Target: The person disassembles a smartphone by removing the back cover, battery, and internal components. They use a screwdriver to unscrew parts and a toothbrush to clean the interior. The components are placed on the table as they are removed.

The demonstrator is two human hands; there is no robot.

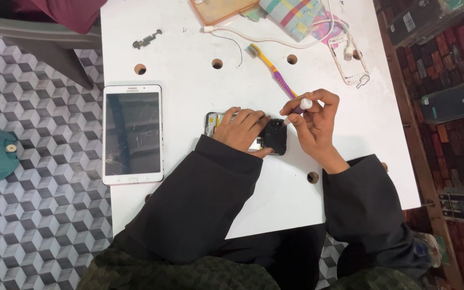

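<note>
The left hand (241,128) lies flat on an opened phone (267,137), fingers together and pressing it onto the table (189,96). The right hand (313,124) pinches a small purple tool (298,109), its tip touching the phone.

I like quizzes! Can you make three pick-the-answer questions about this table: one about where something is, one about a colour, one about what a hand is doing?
1. Where is the white tablet?
A. left of the opened phone
B. under the toothbrush
C. on the floor

2. What colour is the toothbrush handle?
A. green
B. yellow and purple
C. black

3. What is the left hand doing?
A. waving in the air
B. pressing down on the opened phone
C. holding the tablet

Answers:
1 A: the tablet lies left of the opened phone.
2 B: the toothbrush shows both colours.
3 B: the left hand rests flat on it.
</note>
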